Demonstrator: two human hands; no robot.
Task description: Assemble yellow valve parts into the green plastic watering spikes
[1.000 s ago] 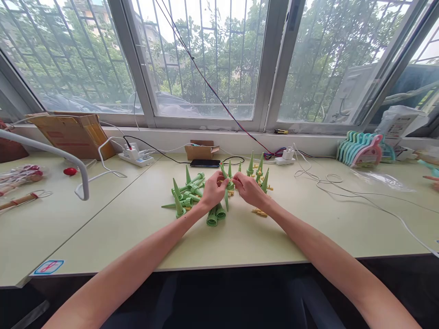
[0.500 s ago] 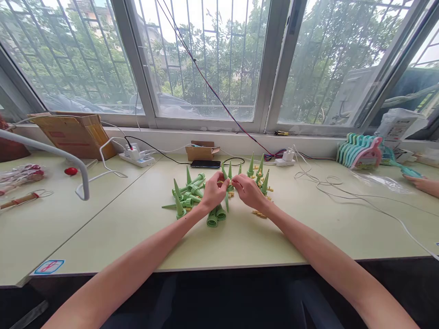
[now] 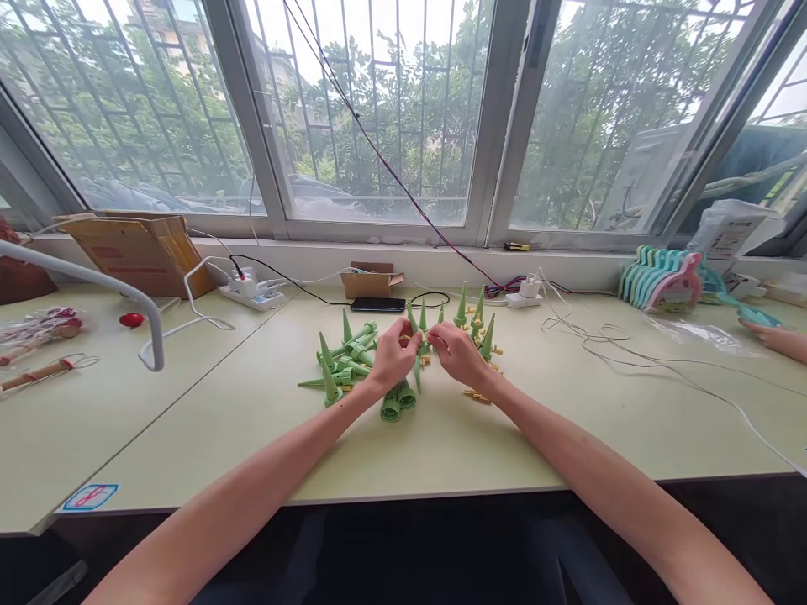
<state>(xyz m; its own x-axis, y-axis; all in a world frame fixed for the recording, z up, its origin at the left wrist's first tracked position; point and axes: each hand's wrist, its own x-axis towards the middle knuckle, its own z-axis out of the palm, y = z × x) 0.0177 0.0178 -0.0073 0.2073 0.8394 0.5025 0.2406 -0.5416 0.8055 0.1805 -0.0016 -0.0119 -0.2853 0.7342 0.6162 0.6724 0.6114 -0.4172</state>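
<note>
My left hand [image 3: 393, 357] is closed round a green plastic watering spike [image 3: 417, 374], whose pointed end hangs down between the hands. My right hand [image 3: 461, 353] meets it there in a pinch, fingertips at the spike's upper end; whatever small part they hold is hidden. Left of my hands lies a pile of green spikes and tubes [image 3: 353, 353], some tips upright. Two green tubes [image 3: 398, 403] point their open ends toward me below the left hand. Behind the right hand stand several green spikes [image 3: 487, 338] with small yellow valve pieces [image 3: 477, 395] around them.
A black phone [image 3: 378, 304] and small cardboard box [image 3: 371, 280] lie behind the pile. Power strips [image 3: 252, 292] and loose white cables [image 3: 605, 336] run along the back and right. Teal and pink hangers [image 3: 661, 277] stand far right, near another person's hand [image 3: 778, 339].
My hands stay together over the same spike, with only slight finger movement. The whole view has shifted very slightly.
</note>
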